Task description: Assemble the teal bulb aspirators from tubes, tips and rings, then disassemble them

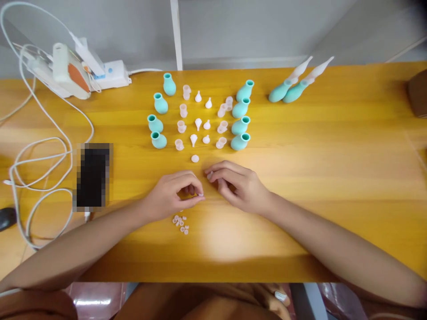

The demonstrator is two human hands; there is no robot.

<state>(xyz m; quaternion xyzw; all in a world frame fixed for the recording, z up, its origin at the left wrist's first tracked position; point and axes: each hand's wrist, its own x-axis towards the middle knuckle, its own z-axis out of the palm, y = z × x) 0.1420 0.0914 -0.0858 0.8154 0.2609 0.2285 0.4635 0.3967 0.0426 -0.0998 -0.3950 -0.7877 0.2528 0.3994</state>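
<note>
My left hand (175, 193) rests on the wooden table (300, 178), thumb and forefinger pinched on a tiny pale ring (200, 194). My right hand (235, 184) lies beside it, fingers curled round a small translucent piece (210, 176). A heap of several tiny pale rings (180, 223) lies just below my left hand. Beyond my hands stand rows of parts: teal bulbs on the left (156, 123) and on the right (240, 125), with clear cups (182, 126) and white tips (198, 123) between them. One white cap (195, 158) lies nearest my fingers.
Two assembled teal bulbs with long white tips (293, 86) lie at the back right. A dark phone (92, 175) lies left of my hands, among white cables (40, 178). A power strip with chargers (83, 71) sits at the back left. A dark brown object (417, 93) shows at the far right edge.
</note>
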